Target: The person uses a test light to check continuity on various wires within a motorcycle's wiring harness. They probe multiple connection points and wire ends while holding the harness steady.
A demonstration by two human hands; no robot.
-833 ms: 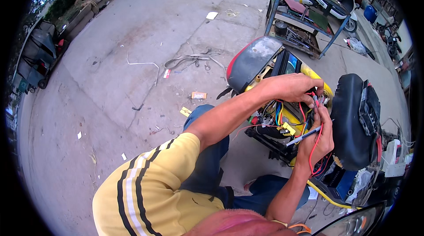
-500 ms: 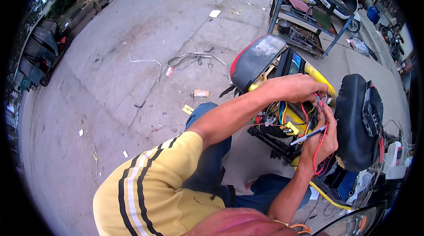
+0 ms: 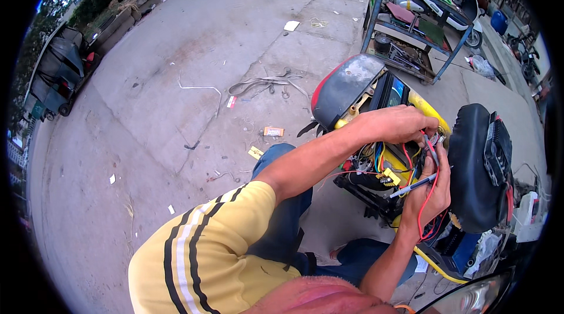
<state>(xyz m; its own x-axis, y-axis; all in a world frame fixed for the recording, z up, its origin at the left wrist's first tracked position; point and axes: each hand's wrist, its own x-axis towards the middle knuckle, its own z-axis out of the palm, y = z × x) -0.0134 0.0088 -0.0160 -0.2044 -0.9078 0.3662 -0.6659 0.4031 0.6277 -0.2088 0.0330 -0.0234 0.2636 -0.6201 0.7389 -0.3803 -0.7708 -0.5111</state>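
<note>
Where the hands meet: red wire (image 3: 419, 220), upper end among the fingertips above the opened scooter (image 3: 424, 104); its loop hangs down lower.
Left hand (image 3: 408, 123): reaches in from the left, palm down. Fingers drawn in narrow at the wire's upper end; cannot tell what sits between the tips.
Right hand (image 3: 439, 193): comes up from below, fingers curled, holding a pen (image 3: 414, 186); fingertips just below the other hand's.
Pen: slanted, lower end pointing left, near a yellow connector (image 3: 389, 177).
Bay: tangled coloured wires (image 3: 376, 152); black box (image 3: 388, 92) behind.
Tail: dark cover (image 3: 348, 86), red along one edge.
Seat (image 3: 467, 164): black, upended at the right; finned unit (image 3: 498, 145) against its far side.
Ground: crumpled strap (image 3: 258, 83), bent rod (image 3: 200, 87), orange packet (image 3: 274, 131).
Beyond: metal cart (image 3: 369, 38) with tools; white scooter (image 3: 464, 2) behind it.
</note>
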